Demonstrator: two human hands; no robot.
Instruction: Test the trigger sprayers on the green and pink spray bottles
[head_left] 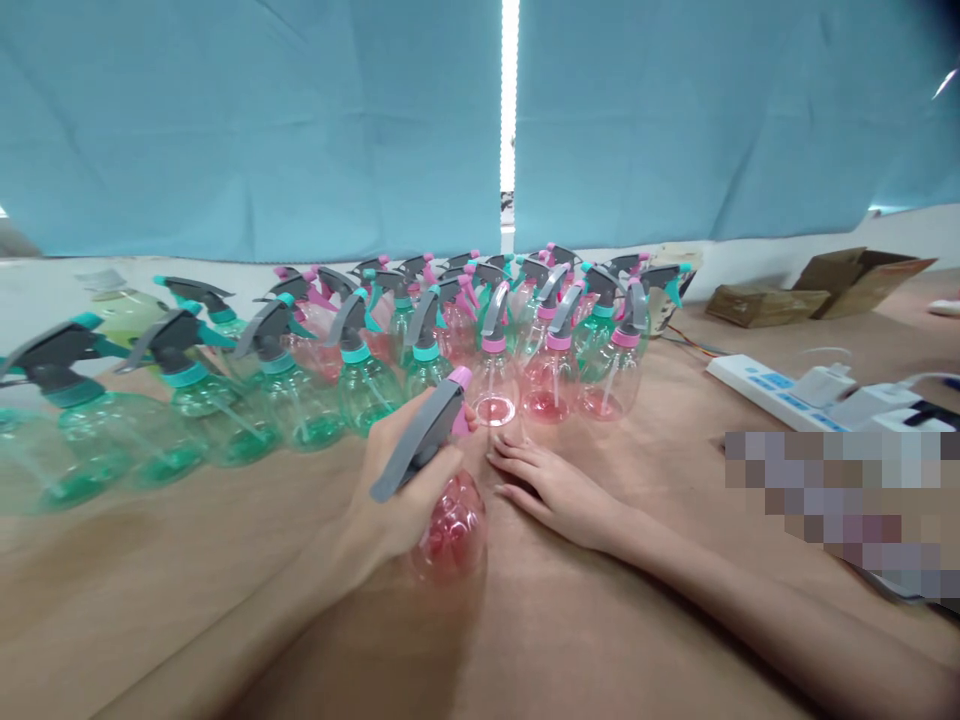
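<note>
My left hand [409,480] is wrapped round the neck of a pink spray bottle [452,530], just below its grey and pink trigger head [424,430]. The bottle leans a little, its see-through body below my fingers. Beside it on the right, my right hand [547,485] lies low over the table with fingers stretched out and nothing in them. Its fingertips are close to a standing pink spray bottle [495,385]. Two more pink bottles stand right of that one, and a row of green spray bottles [300,405] runs off to the left.
More pink and green spray bottles crowd behind the front row. A white power strip [772,390] with plugs lies on the right of the brown table [585,640]. Cardboard boxes [765,305] sit at the back right. A blue curtain [300,130] hangs behind.
</note>
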